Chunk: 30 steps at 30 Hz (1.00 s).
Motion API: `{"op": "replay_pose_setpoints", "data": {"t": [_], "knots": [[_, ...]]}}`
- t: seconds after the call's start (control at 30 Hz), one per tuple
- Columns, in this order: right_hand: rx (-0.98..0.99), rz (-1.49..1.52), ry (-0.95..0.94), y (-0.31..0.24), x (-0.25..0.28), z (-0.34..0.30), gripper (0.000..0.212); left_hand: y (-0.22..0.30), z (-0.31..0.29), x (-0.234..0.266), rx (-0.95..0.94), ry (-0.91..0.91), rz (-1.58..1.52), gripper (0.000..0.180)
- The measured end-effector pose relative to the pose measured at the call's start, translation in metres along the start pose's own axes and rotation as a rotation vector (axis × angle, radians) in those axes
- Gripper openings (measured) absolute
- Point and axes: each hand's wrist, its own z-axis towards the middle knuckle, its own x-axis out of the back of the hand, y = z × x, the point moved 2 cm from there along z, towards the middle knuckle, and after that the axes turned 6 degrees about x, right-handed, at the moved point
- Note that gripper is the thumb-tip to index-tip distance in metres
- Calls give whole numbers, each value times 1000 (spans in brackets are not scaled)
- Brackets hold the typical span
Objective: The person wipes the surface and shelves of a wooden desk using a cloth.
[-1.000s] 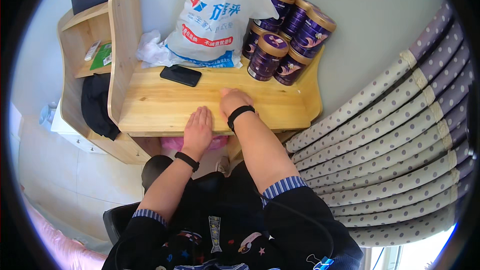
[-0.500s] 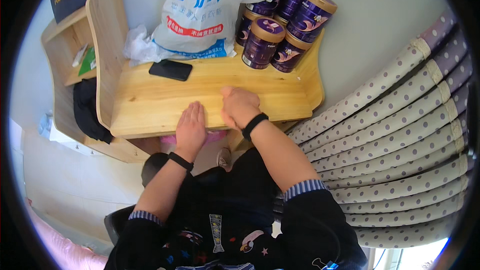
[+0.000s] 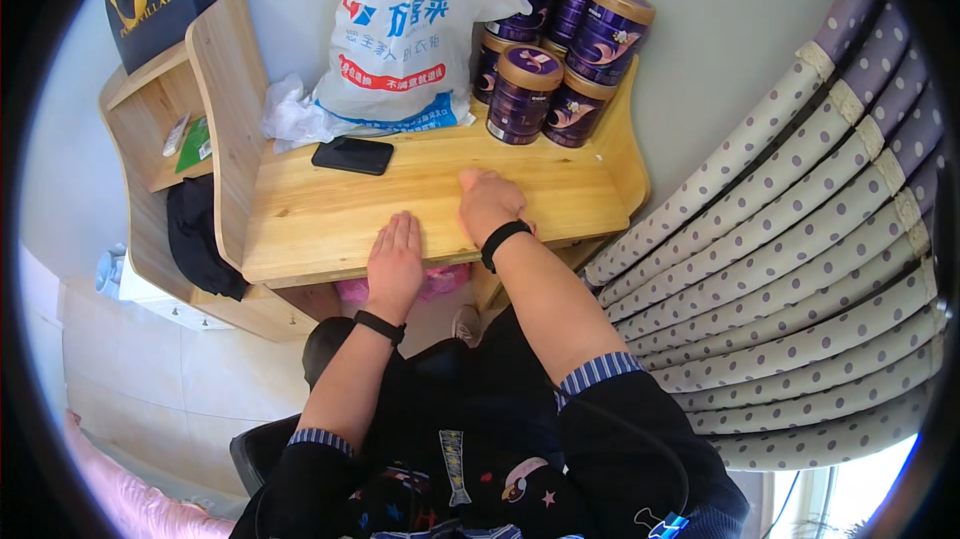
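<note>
My left hand [image 3: 397, 257] lies flat on the front edge of the light wooden desk [image 3: 310, 224], its fingers stretched out and holding nothing. To its right, my right hand [image 3: 490, 207] rests on the desk with its fingers curled in. Whatever might be inside that closed hand is hidden. Both wrists wear black bands. Behind my left hand, a black smartphone [image 3: 352, 155] lies face up on the desk. Farther back stands a white plastic carrier bag [image 3: 400, 54]. At the back right, purple cans with gold lids [image 3: 523, 99] are stacked two high.
A wooden shelf unit [image 3: 215, 109] adjoins the desk's left end, with a dark bag [image 3: 165, 14] on top and black cloth [image 3: 198, 234] in it. A polka-dot curtain [image 3: 780, 249] hangs at the right. Under the desk lies something pink [image 3: 445, 282].
The whole view has shifted slightly, so the desk and things on it appear a little to the right. My hands keep about the same places and poses on the desk.
</note>
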Motion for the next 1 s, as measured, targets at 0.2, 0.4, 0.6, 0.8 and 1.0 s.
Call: {"op": "replay_pose_setpoints", "data": {"t": [0.2, 0.4, 0.6, 0.8, 1.0], "knots": [[-91, 8, -223, 4, -5, -3, 28, 7, 2, 3, -23, 20, 7, 48], [-110, 14, -127, -11, -13, -33, 22, 7, 2, 6, -22, -6, -16, 48], [-53, 109, -313, -18, -11, -34, 26, 4, 1, 4, -38, 0, -77, 57], [32, 171, -541, -17, 2, -25, 36, 5, 2, 8, -30, -6, -91, 56], [118, 115, -782, -15, 9, -3, 46, 11, 10, 16, -12, -28, -58, 53]]}}
